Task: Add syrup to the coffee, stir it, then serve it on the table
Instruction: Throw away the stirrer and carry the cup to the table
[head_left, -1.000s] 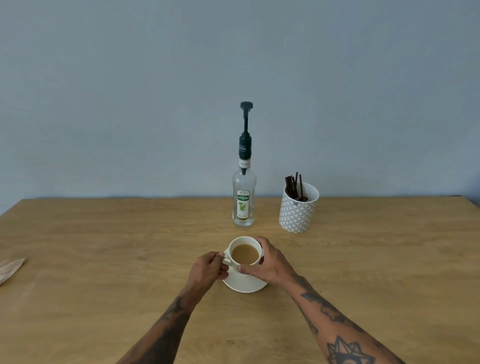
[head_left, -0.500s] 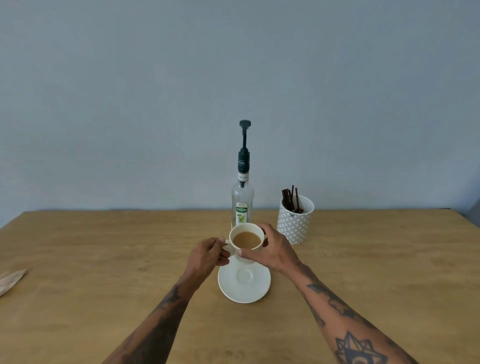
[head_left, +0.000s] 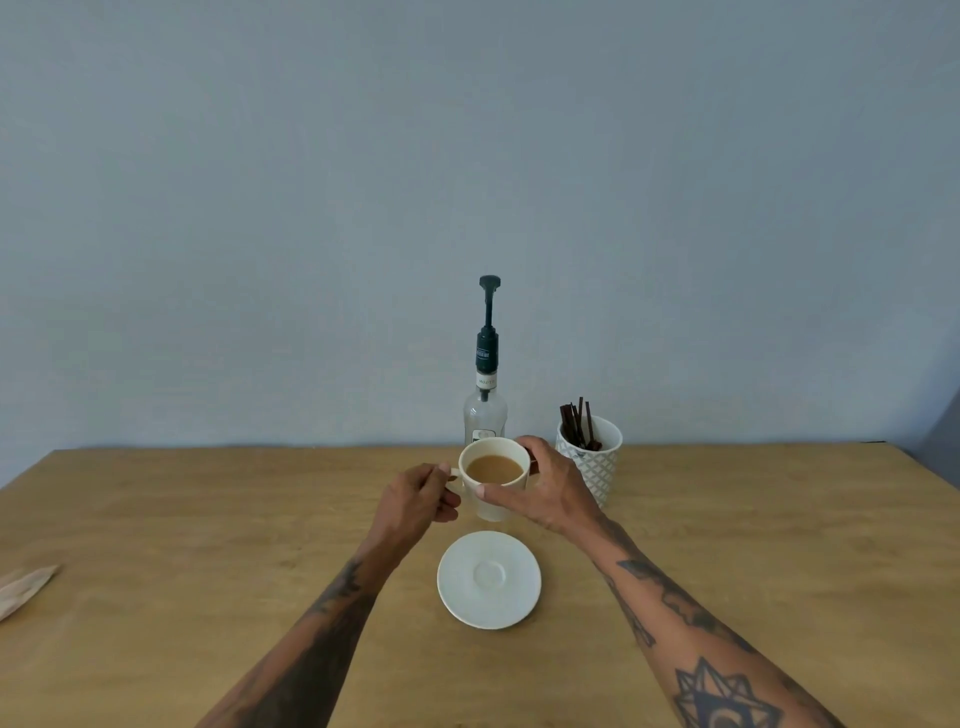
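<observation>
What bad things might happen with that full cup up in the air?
The coffee sits near the rim of the cup, so a tilt could spill it on the table. The left hand only pinches the handle, so it might slip. Moving forward, the cup could bump the bottle.

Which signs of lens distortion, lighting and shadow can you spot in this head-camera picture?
Head view: the wide lens bows the table's far edge; light is soft and even, without glare; the saucer casts only a faint shadow; the cup and syrup bottle look sharp, small label print unreadable.
</observation>
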